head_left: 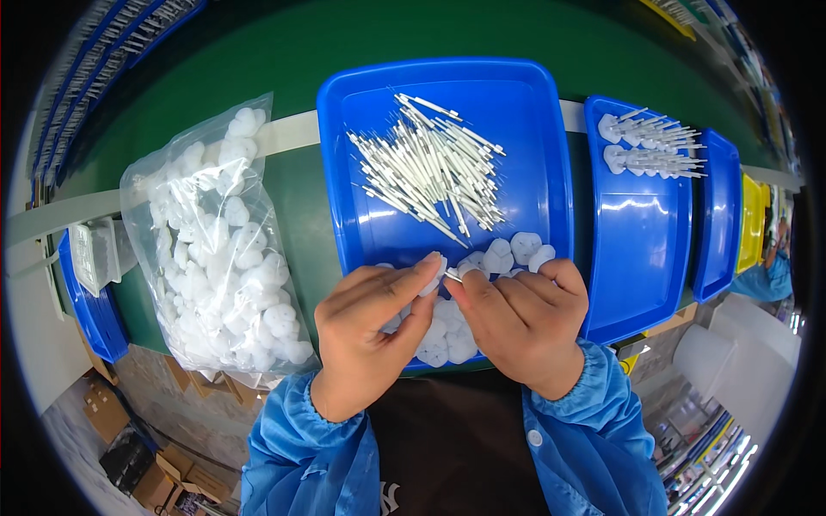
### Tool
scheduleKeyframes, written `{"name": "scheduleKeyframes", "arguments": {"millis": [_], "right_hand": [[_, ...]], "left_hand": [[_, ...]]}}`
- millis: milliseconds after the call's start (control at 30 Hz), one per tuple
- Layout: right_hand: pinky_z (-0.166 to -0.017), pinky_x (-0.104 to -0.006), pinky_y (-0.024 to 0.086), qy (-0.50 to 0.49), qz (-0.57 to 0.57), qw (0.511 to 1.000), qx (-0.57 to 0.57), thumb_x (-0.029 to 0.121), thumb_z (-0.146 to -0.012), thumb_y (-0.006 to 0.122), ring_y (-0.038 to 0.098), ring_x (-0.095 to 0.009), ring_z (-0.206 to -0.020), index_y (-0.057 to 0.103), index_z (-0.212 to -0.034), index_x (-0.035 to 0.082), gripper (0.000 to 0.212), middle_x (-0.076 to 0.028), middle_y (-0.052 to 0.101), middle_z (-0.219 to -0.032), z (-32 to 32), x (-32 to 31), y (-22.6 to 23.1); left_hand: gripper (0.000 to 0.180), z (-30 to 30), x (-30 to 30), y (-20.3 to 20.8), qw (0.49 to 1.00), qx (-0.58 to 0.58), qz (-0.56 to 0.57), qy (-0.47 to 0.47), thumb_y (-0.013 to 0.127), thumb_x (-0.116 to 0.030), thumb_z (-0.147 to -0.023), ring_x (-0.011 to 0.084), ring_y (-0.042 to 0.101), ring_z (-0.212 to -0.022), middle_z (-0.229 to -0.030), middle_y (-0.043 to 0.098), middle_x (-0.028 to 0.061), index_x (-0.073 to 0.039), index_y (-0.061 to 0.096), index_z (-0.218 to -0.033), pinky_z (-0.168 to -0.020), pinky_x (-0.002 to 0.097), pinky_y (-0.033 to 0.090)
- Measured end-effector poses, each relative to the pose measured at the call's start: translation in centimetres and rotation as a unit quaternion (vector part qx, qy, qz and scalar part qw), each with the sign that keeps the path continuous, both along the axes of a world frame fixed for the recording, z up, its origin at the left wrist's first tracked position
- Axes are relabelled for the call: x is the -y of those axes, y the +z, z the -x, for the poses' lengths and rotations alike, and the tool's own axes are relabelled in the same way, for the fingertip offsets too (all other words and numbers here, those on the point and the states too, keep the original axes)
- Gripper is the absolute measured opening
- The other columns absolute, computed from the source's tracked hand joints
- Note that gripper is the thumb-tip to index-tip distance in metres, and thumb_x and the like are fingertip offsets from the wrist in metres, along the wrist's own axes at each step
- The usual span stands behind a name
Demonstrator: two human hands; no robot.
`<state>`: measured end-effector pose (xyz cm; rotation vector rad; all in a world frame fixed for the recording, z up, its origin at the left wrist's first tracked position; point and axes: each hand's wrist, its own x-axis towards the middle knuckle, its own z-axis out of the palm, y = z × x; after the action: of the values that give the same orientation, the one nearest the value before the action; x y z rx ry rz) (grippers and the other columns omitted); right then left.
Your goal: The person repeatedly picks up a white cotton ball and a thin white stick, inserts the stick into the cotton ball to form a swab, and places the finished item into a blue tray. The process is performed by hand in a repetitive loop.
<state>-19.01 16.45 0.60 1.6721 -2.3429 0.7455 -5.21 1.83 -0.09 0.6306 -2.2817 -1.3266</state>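
My left hand (366, 331) pinches a small white rounded plastic piece (436, 273) between thumb and fingertips. Close beside it, my right hand (525, 331) grips a thin rod (453, 276); its end points at the white piece, and I cannot tell whether they touch. Both hands are over the near part of a big blue tray (557, 172). Loose white lobed pieces (499, 256) lie around and below my fingers, partly hidden by them. Farther back in the tray, a heap of thin white rods (430, 168) with metallic ends lies criss-cross.
A clear bag (228, 249) of white pieces lies left of the tray. At right, a smaller blue tray (641, 258) holds rows of rods set in white pieces (654, 159). More blue trays (717, 215) and a yellow bin (752, 219) stand beyond, on the green table (482, 30).
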Motion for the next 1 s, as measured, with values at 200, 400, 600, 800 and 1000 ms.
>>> {"name": "scheduleKeyframes", "arguments": {"millis": [200, 400, 600, 800, 1000], "right_hand": [[-0.065, -0.0342, 0.037, 0.038, 0.033, 0.992, 0.114, 0.017, -0.086, 0.091, 0.059, -0.015, -0.055, 0.079, -0.098, 0.007, 0.02, 0.002, 0.067, -0.068, 1.1, 0.3, -0.7], [-0.065, -0.0343, 0.039, 0.028, 0.032, 0.986, 0.162, 0.016, -0.084, 0.093, 0.062, -0.016, -0.056, 0.079, -0.098, 0.006, 0.021, 0.001, 0.071, -0.07, 1.0, 0.0, -0.6], [-0.073, -0.0337, 0.046, 0.025, 0.059, 0.959, 0.277, 0.014, -0.083, 0.095, 0.069, -0.021, -0.072, 0.083, -0.108, 0.008, 0.029, -0.005, 0.076, -0.085, 1.9, -0.8, -0.4], [-0.079, -0.032, 0.054, 0.022, 0.088, 0.846, 0.525, 0.009, -0.085, 0.092, 0.073, -0.018, -0.081, 0.078, -0.119, 0.005, 0.036, -0.008, 0.079, -0.092, 2.3, -1.5, 0.1], [-0.068, -0.0272, 0.051, -0.007, 0.046, 0.816, 0.576, 0.005, -0.092, 0.086, 0.072, -0.011, -0.075, 0.076, -0.112, 0.005, 0.022, -0.005, 0.079, -0.082, 2.3, -1.7, 0.5]], "left_hand": [[0.044, -0.5, -0.1, 0.5, 0.999, 0.024, -0.048, 0.01, 0.085, 0.008, -0.083, 0.023, 0.074, -0.076, -0.088, 0.081, 0.0113, -0.005, 0.085, -0.125, -0.073, 0.0323, 0.058], [0.048, -0.6, 0.0, 0.1, 0.997, 0.013, -0.069, -0.013, 0.09, 0.002, -0.084, 0.0226, 0.075, -0.084, -0.097, 0.081, 0.0131, -0.004, 0.082, -0.13, -0.074, 0.0323, 0.059], [0.05, -0.2, -0.1, 0.6, 0.981, -0.023, -0.188, -0.028, 0.094, -0.001, -0.083, 0.0248, 0.076, -0.105, -0.124, 0.077, 0.0148, -0.002, 0.078, -0.131, -0.084, 0.0352, 0.065], [0.058, 0.0, -0.2, 0.5, 0.992, -0.058, -0.073, -0.09, 0.092, 0.003, -0.078, 0.0307, 0.075, -0.117, -0.13, 0.073, 0.0172, -0.002, 0.077, -0.134, -0.095, 0.037, 0.061], [0.058, 0.1, 0.0, 1.0, 0.99, -0.043, -0.063, -0.119, 0.089, 0.006, -0.079, 0.0316, 0.075, -0.118, -0.133, 0.075, 0.0179, 0.0, 0.076, -0.136, -0.1, 0.0386, 0.06]]}}
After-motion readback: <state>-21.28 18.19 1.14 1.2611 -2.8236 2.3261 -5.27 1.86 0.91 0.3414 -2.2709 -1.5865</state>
